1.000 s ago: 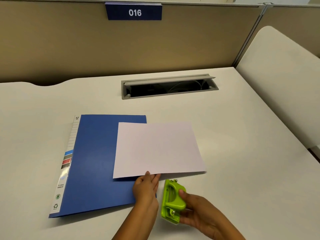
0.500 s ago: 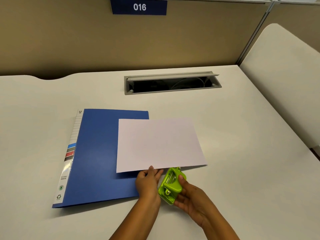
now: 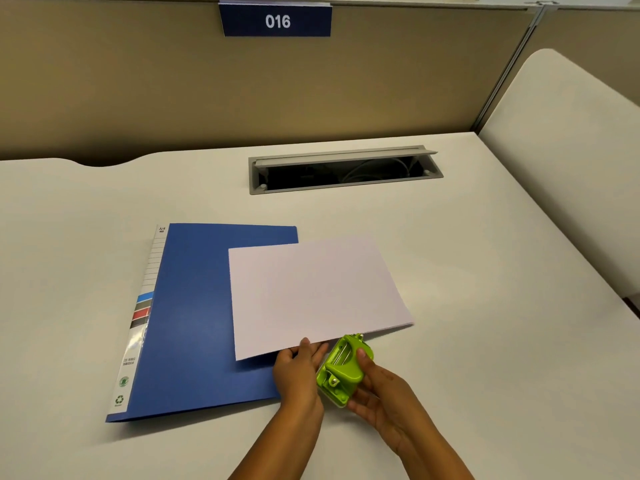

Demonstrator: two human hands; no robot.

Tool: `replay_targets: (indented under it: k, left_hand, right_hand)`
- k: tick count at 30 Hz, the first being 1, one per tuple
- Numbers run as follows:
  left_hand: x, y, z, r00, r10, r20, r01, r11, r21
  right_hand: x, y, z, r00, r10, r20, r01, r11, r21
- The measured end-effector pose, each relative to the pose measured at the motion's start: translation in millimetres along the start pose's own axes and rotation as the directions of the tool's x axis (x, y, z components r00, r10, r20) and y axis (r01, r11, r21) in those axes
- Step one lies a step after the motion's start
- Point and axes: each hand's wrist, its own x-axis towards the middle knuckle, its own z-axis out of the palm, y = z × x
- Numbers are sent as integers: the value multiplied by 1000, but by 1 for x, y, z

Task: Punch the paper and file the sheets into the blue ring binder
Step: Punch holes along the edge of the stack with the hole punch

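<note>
Head view, looking down at a white desk (image 3: 485, 271). Far on the left lies the blue ring binder (image 3: 194, 317), closed and flat, with its striped label spine on its left side. Next comes the stack of white paper (image 3: 311, 292). Its left part lies on top of the binder and its right part sticks out over the desk. The near edge of the paper is lifted a little. The left hand (image 3: 298, 372) holds that near edge, with the fingers on top of the sheets; the thumb is hidden under the paper, so a pinch is likely but hard to see. Just beside it, to the right, is the green hole punch (image 3: 343, 370). Its front end touches the near edge of the paper. The right hand (image 3: 381, 389) grips the punch, with the thumb on top and the fingers curled under it. Farther back on the desk is a grey cable slot (image 3: 343, 169) with its lid open. On the tan wall behind hangs a blue sign (image 3: 277, 20) that says 016.
</note>
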Motion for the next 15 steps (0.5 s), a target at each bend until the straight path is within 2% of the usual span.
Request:
replay_targets:
  k: [6,15]
  left_hand:
    - [8,-6,-1,996,44,-83,-31,989,148]
    - [3,-7,0,1000,5,-25,-4,998,68]
  right_hand:
    - [7,-2,2,997,-50,-50,54,996,73]
    - [17,-4,6,994,-63,-86,78,980,181]
